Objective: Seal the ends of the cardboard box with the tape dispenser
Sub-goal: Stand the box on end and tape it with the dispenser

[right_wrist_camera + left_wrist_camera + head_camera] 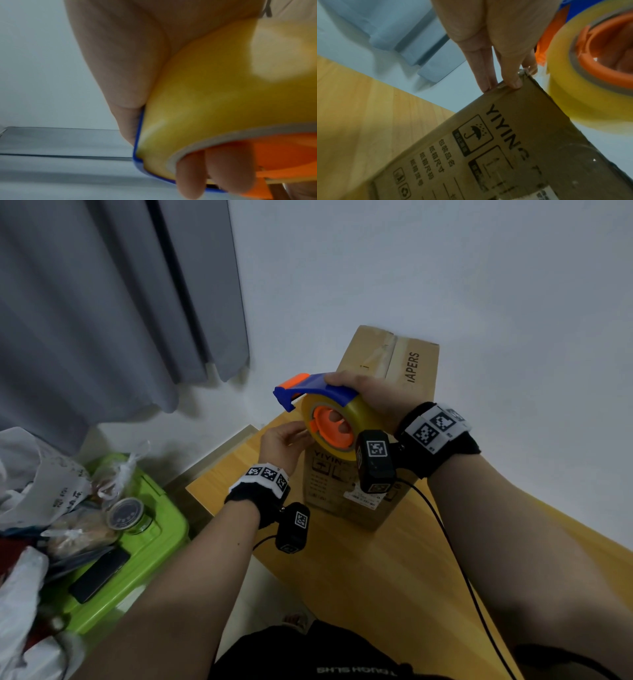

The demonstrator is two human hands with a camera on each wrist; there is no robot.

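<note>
Right hand [373, 398] fingers wrapped around tape dispenser [325, 409] at frame centre, left hand [284, 443] straight fingers [510, 70] pressing cardboard box [387, 364] top edge, wooden surface [394, 577] below

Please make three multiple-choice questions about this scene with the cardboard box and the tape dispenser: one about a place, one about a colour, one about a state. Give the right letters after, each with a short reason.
1. Where does the cardboard box stand?
A. on the green bin
B. on the wooden table
C. on the person's lap

2. What colour is the hub inside the tape roll?
A. orange
B. white
C. black

3. What is the right hand doing?
A. resting flat on the table
B. hanging idle
C. gripping the tape dispenser

Answers:
1 B: the head view shows the box upright on the wooden table.
2 A: the hub is orange in all views, under a blue frame.
3 C: the right wrist view shows its fingers curled through the roll's core, while the left hand touches the box's top edge.
</note>
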